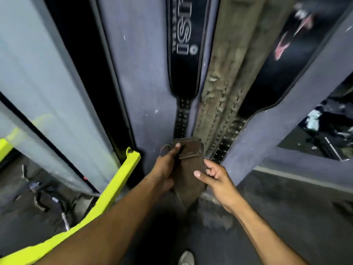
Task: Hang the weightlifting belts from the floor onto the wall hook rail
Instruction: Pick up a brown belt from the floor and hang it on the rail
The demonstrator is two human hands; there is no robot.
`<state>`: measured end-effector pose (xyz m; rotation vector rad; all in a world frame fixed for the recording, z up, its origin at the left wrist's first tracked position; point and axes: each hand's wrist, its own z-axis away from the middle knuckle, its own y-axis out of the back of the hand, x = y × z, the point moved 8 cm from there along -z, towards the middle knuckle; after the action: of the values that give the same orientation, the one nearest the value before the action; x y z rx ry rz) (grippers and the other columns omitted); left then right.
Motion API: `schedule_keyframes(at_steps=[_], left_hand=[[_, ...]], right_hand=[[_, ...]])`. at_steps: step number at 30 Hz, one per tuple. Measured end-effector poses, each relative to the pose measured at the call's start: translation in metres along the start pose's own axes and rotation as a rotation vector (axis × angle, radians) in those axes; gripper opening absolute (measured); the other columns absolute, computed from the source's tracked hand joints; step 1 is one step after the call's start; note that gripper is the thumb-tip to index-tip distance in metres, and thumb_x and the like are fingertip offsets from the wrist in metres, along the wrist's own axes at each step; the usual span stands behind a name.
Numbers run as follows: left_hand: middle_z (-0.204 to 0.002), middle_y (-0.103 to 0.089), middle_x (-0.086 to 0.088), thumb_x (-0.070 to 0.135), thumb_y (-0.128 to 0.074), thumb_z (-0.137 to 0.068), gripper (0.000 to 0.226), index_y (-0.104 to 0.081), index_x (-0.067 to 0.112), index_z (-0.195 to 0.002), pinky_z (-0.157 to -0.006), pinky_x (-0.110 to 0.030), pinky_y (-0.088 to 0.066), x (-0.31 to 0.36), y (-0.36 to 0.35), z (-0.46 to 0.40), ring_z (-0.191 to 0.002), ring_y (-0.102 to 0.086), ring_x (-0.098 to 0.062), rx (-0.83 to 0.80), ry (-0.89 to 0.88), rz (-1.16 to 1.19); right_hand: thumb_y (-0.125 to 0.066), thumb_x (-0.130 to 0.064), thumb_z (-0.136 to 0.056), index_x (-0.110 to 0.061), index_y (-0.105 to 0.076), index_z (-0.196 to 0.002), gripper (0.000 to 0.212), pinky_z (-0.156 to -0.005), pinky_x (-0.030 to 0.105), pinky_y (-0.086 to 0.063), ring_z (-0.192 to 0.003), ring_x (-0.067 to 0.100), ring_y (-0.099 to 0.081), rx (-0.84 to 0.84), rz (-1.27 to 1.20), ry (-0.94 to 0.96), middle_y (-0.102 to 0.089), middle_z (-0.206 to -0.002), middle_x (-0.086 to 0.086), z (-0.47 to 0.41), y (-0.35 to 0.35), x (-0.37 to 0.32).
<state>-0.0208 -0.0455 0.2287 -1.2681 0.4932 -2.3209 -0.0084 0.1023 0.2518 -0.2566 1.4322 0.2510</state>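
Both hands' grip, left hand [168, 165] and right hand [215, 178], holds brown belt [188, 169]; black belt [183, 44] lettering blurred.

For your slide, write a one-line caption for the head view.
Both hands, left hand and right hand, hold a brown belt before belts hanging on the wall.

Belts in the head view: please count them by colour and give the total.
Black belts: 2, one with white lettering, one with red markings
Tan worn belts: 1
Brown belts: 1, gripped by both hands
Total: 4
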Motion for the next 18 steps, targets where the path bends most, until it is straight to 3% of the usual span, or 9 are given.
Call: schedule_keyframes(at_steps=[3,5,6,8,10,14,16,18], left_hand=[[-0.125,-0.073,-0.021,0.043,-0.067,-0.096,0.045,-0.07,0.011,-0.127,-0.108,-0.064,-0.047,0.035,-0.026,0.038,-0.118,-0.069,-0.04,-0.058,-0.194,-0.054],[-0.13,-0.071,-0.019,0.038,-0.062,-0.1,0.04,-0.067,0.013,-0.132,-0.112,-0.062,-0.045,0.061,-0.051,0.067,-0.124,-0.066,-0.038,-0.159,-0.347,-0.152],[-0.132,-0.07,-0.017,0.035,-0.06,-0.102,0.037,-0.066,0.015,-0.133,-0.112,-0.059,-0.045,0.071,-0.062,0.08,-0.126,-0.065,-0.037,-0.199,-0.406,-0.216],[-0.132,-0.07,-0.014,0.03,-0.057,-0.103,0.035,-0.065,0.016,-0.134,-0.111,-0.053,-0.047,0.092,-0.089,0.109,-0.126,-0.065,-0.033,-0.263,-0.481,-0.304],[-0.133,-0.071,-0.012,0.025,-0.055,-0.103,0.035,-0.063,0.014,-0.136,-0.109,-0.047,-0.049,0.11,-0.115,0.133,-0.127,-0.065,-0.03,-0.313,-0.535,-0.361],[-0.128,-0.073,-0.01,0.02,-0.055,-0.103,0.032,-0.063,0.012,-0.133,-0.1,-0.038,-0.056,0.136,-0.145,0.153,-0.122,-0.068,-0.027,-0.331,-0.596,-0.395],[-0.123,-0.076,-0.008,0.018,-0.054,-0.104,0.028,-0.064,0.012,-0.129,-0.091,-0.029,-0.058,0.146,-0.156,0.16,-0.117,-0.071,-0.023,-0.327,-0.613,-0.421],[-0.122,-0.076,-0.007,0.017,-0.055,-0.104,0.026,-0.064,0.013,-0.128,-0.087,-0.023,-0.058,0.157,-0.167,0.164,-0.114,-0.072,-0.019,-0.324,-0.652,-0.479]], right_hand=[[-0.064,-0.023,-0.097,-0.008,-0.07,-0.113,0.022,-0.084,0.031,-0.057,-0.097,0.022,-0.071,0.221,0.024,0.118,-0.077,-0.101,0.008,0.028,0.014,-0.052],[-0.063,-0.043,-0.094,-0.017,-0.069,-0.101,0.028,-0.077,0.033,-0.055,-0.083,0.019,-0.068,0.353,-0.048,0.172,-0.072,-0.09,0.006,0.042,0.027,-0.092],[-0.065,-0.054,-0.092,-0.017,-0.069,-0.103,0.038,-0.081,0.036,-0.055,-0.086,0.02,-0.069,0.353,-0.085,0.172,-0.072,-0.093,0.006,0.043,0.028,-0.108],[-0.064,-0.067,-0.089,-0.017,-0.069,-0.123,0.061,-0.101,0.042,-0.053,-0.113,0.021,-0.07,0.289,-0.068,0.213,-0.075,-0.12,0.005,0.042,0.026,-0.154],[-0.063,-0.063,-0.091,-0.015,-0.065,-0.134,0.065,-0.11,0.044,-0.051,-0.125,0.023,-0.067,0.264,-0.07,0.312,-0.072,-0.132,0.006,0.042,0.024,-0.202],[-0.065,-0.025,-0.102,-0.008,-0.062,-0.126,0.03,-0.097,0.047,-0.06,-0.108,0.03,-0.073,0.351,-0.056,0.514,-0.076,-0.115,0.015,0.049,0.027,-0.271],[-0.065,-0.019,-0.102,-0.014,-0.064,-0.117,0.016,-0.09,0.05,-0.061,-0.098,0.027,-0.075,0.412,0.016,0.599,-0.077,-0.104,0.013,0.053,0.031,-0.289],[-0.065,-0.017,-0.102,-0.02,-0.066,-0.113,0.011,-0.084,0.043,-0.062,-0.095,0.023,-0.075,0.441,0.058,0.656,-0.077,-0.101,0.007,0.058,0.036,-0.305]])
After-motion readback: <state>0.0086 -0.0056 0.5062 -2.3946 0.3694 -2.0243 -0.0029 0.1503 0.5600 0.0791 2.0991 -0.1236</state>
